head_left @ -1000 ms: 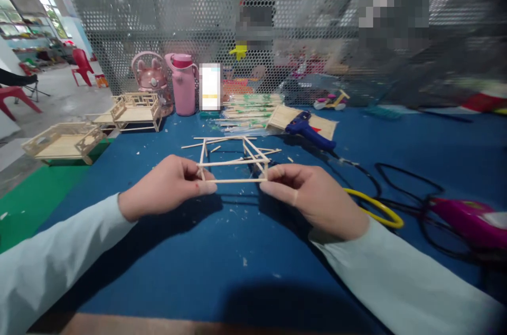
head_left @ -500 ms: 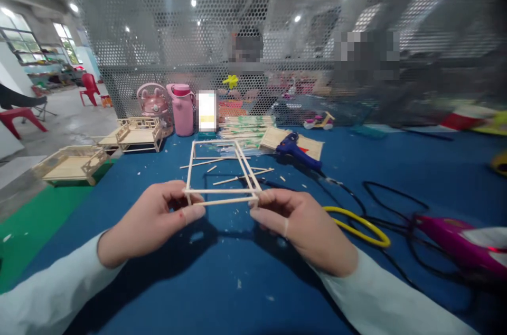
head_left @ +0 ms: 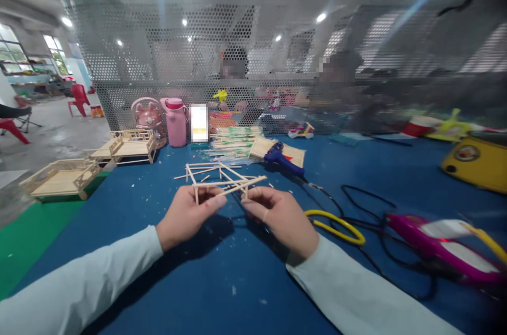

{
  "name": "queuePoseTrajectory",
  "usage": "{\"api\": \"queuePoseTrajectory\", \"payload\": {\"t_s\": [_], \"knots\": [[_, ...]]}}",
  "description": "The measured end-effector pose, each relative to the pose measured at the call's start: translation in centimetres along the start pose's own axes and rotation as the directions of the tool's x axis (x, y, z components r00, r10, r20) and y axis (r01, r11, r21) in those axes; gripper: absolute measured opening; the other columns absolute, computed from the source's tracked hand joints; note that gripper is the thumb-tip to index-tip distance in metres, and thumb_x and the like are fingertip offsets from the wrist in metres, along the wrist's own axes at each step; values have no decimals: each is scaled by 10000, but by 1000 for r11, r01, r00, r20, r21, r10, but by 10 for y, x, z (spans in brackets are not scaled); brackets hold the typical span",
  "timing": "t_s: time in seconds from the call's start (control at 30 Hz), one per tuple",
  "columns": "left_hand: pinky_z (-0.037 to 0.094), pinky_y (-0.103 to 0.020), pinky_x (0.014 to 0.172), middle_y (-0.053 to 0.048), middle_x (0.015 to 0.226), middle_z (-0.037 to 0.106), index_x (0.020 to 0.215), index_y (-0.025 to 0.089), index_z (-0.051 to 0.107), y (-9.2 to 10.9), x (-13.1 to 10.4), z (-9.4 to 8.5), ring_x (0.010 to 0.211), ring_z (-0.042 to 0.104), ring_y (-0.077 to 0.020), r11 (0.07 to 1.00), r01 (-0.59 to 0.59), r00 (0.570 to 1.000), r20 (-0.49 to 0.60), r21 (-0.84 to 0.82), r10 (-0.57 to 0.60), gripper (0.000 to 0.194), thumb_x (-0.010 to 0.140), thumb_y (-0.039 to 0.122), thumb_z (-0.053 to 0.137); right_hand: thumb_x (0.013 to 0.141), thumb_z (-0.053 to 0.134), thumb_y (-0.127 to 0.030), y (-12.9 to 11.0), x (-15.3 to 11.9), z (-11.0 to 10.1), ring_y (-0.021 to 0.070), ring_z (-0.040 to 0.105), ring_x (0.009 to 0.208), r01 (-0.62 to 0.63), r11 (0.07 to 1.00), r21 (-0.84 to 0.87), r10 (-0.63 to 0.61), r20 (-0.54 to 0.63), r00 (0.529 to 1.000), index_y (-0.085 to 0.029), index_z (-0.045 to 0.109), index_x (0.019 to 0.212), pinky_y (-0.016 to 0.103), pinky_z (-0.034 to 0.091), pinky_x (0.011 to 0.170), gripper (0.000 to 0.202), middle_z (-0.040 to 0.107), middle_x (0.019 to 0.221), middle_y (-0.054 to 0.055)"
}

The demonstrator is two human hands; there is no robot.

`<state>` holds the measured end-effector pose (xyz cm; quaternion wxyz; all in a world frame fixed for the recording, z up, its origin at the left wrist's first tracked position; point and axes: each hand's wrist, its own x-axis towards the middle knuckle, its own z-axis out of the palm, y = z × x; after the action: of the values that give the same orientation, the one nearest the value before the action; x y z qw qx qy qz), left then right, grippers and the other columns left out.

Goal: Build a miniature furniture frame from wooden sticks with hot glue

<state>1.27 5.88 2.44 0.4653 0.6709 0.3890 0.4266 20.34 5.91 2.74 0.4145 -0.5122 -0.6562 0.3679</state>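
A small box-like frame of thin wooden sticks [head_left: 206, 185] is held up above the blue table. At its front right corner, my right hand [head_left: 283, 213] pinches the frame between thumb and fingers. My left hand [head_left: 190, 216] is closed at the front left, its thumb pressed on one end of a wooden stick [head_left: 253, 182]. That stick slants up to the right across the frame's front, and its far end juts past the corner post. Whether my left fingers also grip the frame's left post is hard to see.
Behind the frame lie loose sticks, bundled sticks [head_left: 237, 135] and a blue glue gun [head_left: 283, 158]. Black cables and a yellow loop [head_left: 336, 226] run right to a magenta device [head_left: 443, 248]. Finished miniature beds [head_left: 59, 179] stand left. A pink thermos [head_left: 175, 122] stands before the mesh screen [head_left: 158, 49].
The front lower stick has swung from lying level between both hands to slanting up rightward. My hands have come closer together, and the frame sits lower and tilted. The camera view has shifted.
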Motion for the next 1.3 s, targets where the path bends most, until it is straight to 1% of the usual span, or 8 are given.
{"api": "queuePoseTrajectory", "payload": {"t_s": [0.17,0.3,0.5,0.7,0.9,1.0,1.1,1.3], "knots": [[332,-223,536,35,588,466,758,118,600,-9,-32,-6,529,386,-75,981,190,981,47,-38,-189,269,775,386,613,661,621,-390,1,-7,2,98,417,477,-16,1000,-1,16,54,998,-172,622,674,247,333,464,218,514,517,-34],[364,-213,497,28,582,507,766,120,595,-8,-48,-14,491,432,-73,950,309,950,-38,-35,-310,311,743,428,634,644,638,-372,2,-9,8,92,412,477,-26,999,-20,28,69,997,-179,615,640,244,318,461,194,513,522,-37],[394,-179,469,28,581,542,757,129,609,1,-47,-17,488,483,-70,957,291,942,-179,14,-284,280,756,410,616,624,683,-385,-1,-9,13,95,462,488,-75,993,89,67,85,994,-186,594,628,249,387,499,219,543,540,-35],[414,-179,472,39,543,533,753,124,610,7,-51,-15,461,506,-73,942,322,942,-131,93,-309,236,758,360,613,623,712,-346,4,-8,18,119,590,598,-100,966,237,85,75,994,-185,599,756,275,506,616,237,631,678,-6],[420,-169,476,32,540,555,743,127,618,6,-50,-14,467,528,-73,951,296,949,-142,83,-283,230,772,354,604,679,701,-272,16,-10,22,137,642,646,162,979,126,-153,-76,985,-223,494,969,288,552,624,359,659,804,10],[429,-164,486,33,558,556,740,126,615,5,-50,-14,481,540,-70,958,279,954,-129,66,-269,232,766,356,612,743,660,-226,15,-15,21,132,651,695,370,926,-75,-377,-141,916,-229,534,1034,262,560,580,317,619,1029,57],[439,-163,495,34,567,557,747,124,617,5,-51,-14,489,543,-68,961,272,956,-127,43,-265,220,762,343,616,785,632,-175,13,-18,18,154,640,807,534,781,-322,-598,-144,788,-228,623,1001,269,569,594,222,553,1152,84],[456,-168,501,35,589,557,759,125,620,6,-50,-14,504,551,-71,960,279,950,-132,-35,-282,197,745,320,639,788,659,-155,8,-19,10,192,611,850,602,481,-638,-820,-84,566,-201,657,1049,348,551,742,265,576,1031,107]]}}
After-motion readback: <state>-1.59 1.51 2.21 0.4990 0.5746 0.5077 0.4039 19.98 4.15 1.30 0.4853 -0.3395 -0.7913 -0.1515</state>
